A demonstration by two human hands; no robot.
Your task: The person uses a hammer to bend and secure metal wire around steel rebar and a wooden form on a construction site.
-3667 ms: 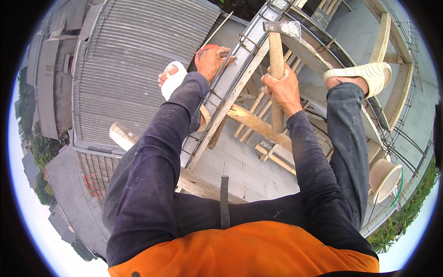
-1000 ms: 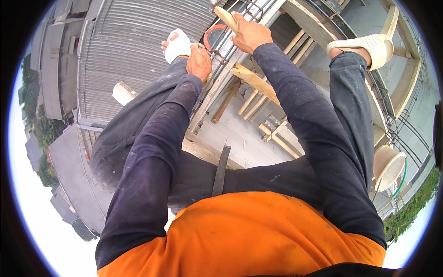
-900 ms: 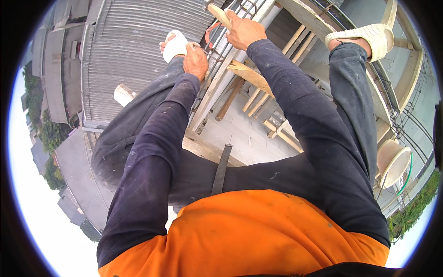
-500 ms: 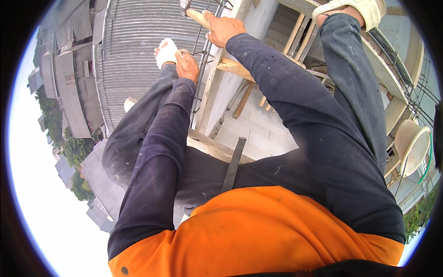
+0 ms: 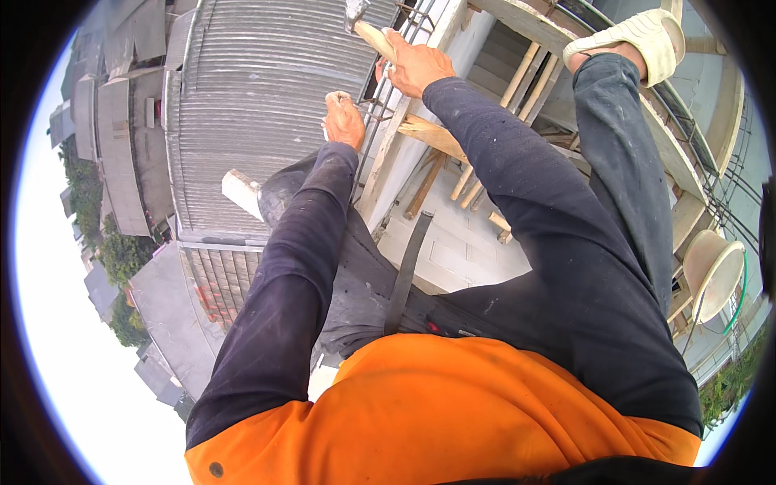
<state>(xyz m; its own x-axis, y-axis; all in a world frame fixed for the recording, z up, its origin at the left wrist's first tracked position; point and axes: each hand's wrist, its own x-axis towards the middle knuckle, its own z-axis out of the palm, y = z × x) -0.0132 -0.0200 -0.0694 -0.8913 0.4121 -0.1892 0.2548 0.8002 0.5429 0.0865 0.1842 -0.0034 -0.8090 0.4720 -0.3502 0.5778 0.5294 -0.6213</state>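
My right hand (image 5: 418, 68) is wrapped round the wooden handle of a hammer (image 5: 375, 40). The hammer's metal head points to the upper left, over a corrugated metal roof (image 5: 267, 105). Lower and to the left, my left hand (image 5: 345, 123) is closed beside the thin steel rebar (image 5: 373, 133); whatever its fingers hold, if anything, is hidden. Between the hands and my right leg runs a pale wooden formwork board (image 5: 386, 158). My right foot, in a cream sandal (image 5: 634, 42), rests on the structure at the upper right.
Below me, several timber poles (image 5: 517, 81) stand in an opening with a drop. A short wooden beam (image 5: 432, 134) juts out under my right forearm. A white bucket (image 5: 711, 271) with a green hose hangs at the right. Houses lie far below on the left.
My left hand has moved up and right, away from my left foot, which has shifted out of plain sight. The hammer and right hand have moved slightly right and down in view.
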